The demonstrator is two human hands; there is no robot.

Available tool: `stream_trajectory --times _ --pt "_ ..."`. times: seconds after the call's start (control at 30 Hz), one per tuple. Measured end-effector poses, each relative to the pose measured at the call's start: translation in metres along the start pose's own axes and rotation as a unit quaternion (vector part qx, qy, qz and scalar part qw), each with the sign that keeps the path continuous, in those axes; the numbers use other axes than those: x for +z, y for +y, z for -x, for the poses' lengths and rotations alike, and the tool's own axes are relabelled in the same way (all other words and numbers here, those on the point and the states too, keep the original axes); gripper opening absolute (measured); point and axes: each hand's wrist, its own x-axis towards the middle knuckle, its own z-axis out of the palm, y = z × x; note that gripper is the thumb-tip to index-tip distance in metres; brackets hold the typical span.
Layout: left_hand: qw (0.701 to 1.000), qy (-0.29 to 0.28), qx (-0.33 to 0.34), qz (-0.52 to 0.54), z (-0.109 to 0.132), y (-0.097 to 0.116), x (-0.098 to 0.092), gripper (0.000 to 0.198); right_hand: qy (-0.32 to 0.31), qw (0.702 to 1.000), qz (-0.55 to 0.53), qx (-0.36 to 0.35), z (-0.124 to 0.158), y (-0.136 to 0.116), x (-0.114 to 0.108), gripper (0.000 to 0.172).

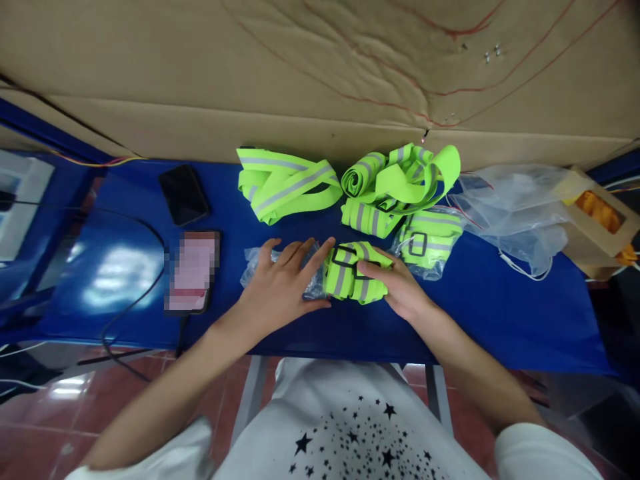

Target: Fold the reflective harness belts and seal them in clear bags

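Observation:
My right hand (400,283) grips a folded neon yellow reflective strap bundle (356,290) with grey stripes and black buckles, its thumb across the front. Spread over a clear plastic bag (315,283) is my left hand (280,280), fingers apart, with its fingertips at the bundle's left side. How much the bag is touching the bundle I cannot tell. Just right of my right hand lies another strap bundle (440,243) in clear plastic. Behind are a loosely folded strap (290,180) and a heap of coiled straps (400,177).
On the blue table (520,320), a dark phone (183,195) and a phone with a blurred screen (193,273) lie at left, near a black cable (150,233). Clear plastic bags (515,207) and a cardboard box (595,227) stand at right. A cardboard wall (200,87) rises behind.

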Motion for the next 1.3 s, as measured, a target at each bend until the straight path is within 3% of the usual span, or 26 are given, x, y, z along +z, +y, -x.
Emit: stream_trajectory --times 0.23,0.37,0.47,0.6,0.7,0.87,1.03,1.17,1.3 --pt "0.987 0.148 0.048 0.03 0.0 -0.003 0.007 0.113 -0.01 0.999 -0.036 0.01 0.0 -0.005 -0.006 0.045" --pt "0.982 0.178 0.054 0.037 -0.001 -0.002 0.012 0.106 -0.001 1.0 -0.011 0.008 0.002 -0.01 -0.005 0.047" --pt "0.981 0.175 0.07 0.036 -0.003 -0.001 0.013 0.107 -0.001 0.999 0.025 -0.019 0.004 -0.012 -0.006 0.047" --pt "0.984 0.151 0.093 0.024 -0.004 0.002 0.014 0.115 -0.066 0.994 0.084 -0.037 0.005 -0.012 -0.009 0.046" --pt "0.982 0.156 0.096 0.038 -0.004 0.003 0.014 0.113 -0.063 0.984 0.151 -0.071 0.004 -0.011 -0.012 0.044" --pt "0.983 0.153 0.088 0.047 -0.002 0.005 0.017 0.11 -0.037 0.926 0.333 -0.172 0.006 -0.007 -0.012 0.045" --pt "0.992 0.102 0.072 0.013 -0.007 0.021 0.015 0.117 -0.081 0.882 0.412 -0.214 0.01 -0.001 -0.011 0.047" --pt "0.996 0.059 0.054 -0.035 -0.01 0.03 0.001 0.118 -0.065 0.897 0.378 -0.217 0.01 -0.004 -0.011 0.048" --pt "0.991 0.084 0.095 -0.046 -0.009 0.031 -0.006 0.112 -0.061 0.913 0.333 -0.227 0.012 -0.011 -0.01 0.044"
